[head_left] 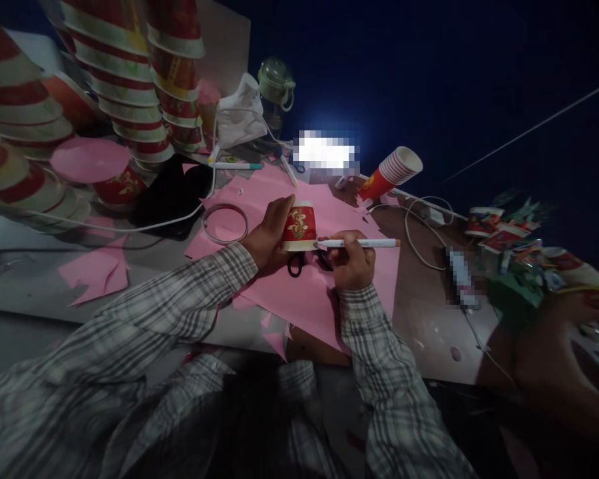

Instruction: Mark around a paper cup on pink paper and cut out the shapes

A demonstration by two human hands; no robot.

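Note:
My left hand (pixel 272 233) is wrapped around the left side of a red paper cup (pixel 301 224) with a white rim and a gold-and-white pattern. My right hand (pixel 353 263) grips a white marker pen (pixel 379 243) with an orange end; its tip points left and is close to the cup's lower edge. Whether the tip touches the cup I cannot tell. Under both hands lies pink paper (pixel 279 299). A pair of scissors with black handles (pixel 295 265) rests on it, partly hidden by the cup and my right hand.
Tall stacks of paper cups (pixel 124 86) stand at the left, near a black pouch-like item (pixel 174 196). A tape ring (pixel 224 223) lies beside my left wrist. Behind are a tilted cup stack (pixel 392 174) and a bottle (pixel 275 90). Another person's arm (pixel 554 339) is at the right.

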